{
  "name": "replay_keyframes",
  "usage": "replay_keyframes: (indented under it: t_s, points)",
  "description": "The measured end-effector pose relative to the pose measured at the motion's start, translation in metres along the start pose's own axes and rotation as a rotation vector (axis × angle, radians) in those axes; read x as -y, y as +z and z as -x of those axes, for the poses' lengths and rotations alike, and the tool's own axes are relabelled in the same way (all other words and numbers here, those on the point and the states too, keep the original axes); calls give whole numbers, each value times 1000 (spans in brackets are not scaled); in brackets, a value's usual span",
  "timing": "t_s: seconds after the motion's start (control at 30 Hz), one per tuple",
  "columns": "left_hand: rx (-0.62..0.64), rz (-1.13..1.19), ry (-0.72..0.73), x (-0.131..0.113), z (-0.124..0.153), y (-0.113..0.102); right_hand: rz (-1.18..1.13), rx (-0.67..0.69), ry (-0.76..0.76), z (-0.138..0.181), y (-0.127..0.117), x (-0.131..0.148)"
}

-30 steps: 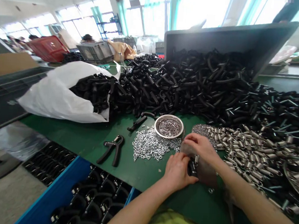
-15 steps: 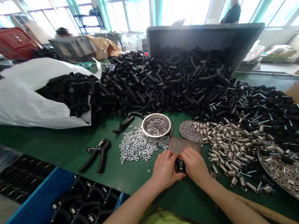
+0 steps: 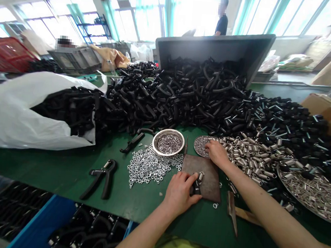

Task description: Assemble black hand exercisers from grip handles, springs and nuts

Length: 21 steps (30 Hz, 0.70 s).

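My left hand is closed around a black plastic handle, resting on a square metal plate. A coil spring sticks up at the far end of the handle; my palm and fingers hide much of the part. My right hand reaches to a small oval dish of tiny metal pieces. Its fingertips are pinched together at the dish's right edge, and whatever lies between them is too small to make out. A hammer lies under my right forearm.
A steel bowl of small hardware stands behind loose nuts. An assembled hand gripper lies left. Springs and a tray of pins spread right. Black handles pile up behind, before a grey bin.
My right hand has left the black handle and moved forward and right to the small dish. The left hand keeps hold of the handle. The spring, plate and hammer now show more.
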<state>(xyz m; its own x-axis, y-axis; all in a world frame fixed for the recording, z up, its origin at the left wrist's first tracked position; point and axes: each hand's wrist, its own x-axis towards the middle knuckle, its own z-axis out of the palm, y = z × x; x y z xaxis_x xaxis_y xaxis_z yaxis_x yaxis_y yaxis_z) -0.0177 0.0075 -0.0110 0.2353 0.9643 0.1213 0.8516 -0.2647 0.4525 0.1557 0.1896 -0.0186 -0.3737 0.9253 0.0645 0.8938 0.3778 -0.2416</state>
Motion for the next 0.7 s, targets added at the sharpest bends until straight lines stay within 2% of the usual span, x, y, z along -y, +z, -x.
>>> replay_keyframes:
  t_s: [0.23,0.4,0.47,0.6,0.7]
  points:
    - [2,9,9,0,-2,-2,-93,-50,80,-3,2,-8]
    - [-51,209,-67,2,-7,-2,-284,-135,163,1,-7,-16]
    - [-99,441,-201,3,-10,-5,-387,-164,160,11,-12,-13]
    - [-134,1155,-533,4,-16,-17,-601,-123,65,51,-21,11]
    - [-134,1533,-647,2,-16,-22,-825,-65,3,85,-24,38]
